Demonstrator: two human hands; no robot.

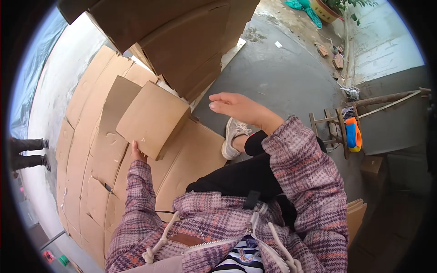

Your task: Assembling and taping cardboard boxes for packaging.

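My left hand (138, 152) is at the near edge of a bent brown piece of cardboard (152, 118). One finger lies against its face and the other fingers are mostly hidden, so the grip shows only in part. This piece rests on flattened cardboard (86, 159) spread over the ground to my left. My right hand (239, 109) hovers in front of me with its fingers stretched out and nothing in it. Just beyond both hands rises a large cardboard box (182, 50), close to the far side of the bent piece.
On the flattened cardboard lies a small dark object (108, 188). A stand (337, 129) with blue and orange tape rolls (353, 134) is at my right. My shoe (236, 139) is on the grey floor. Another person's legs (29, 152) show at far left; a potted plant (327, 9) stands behind.
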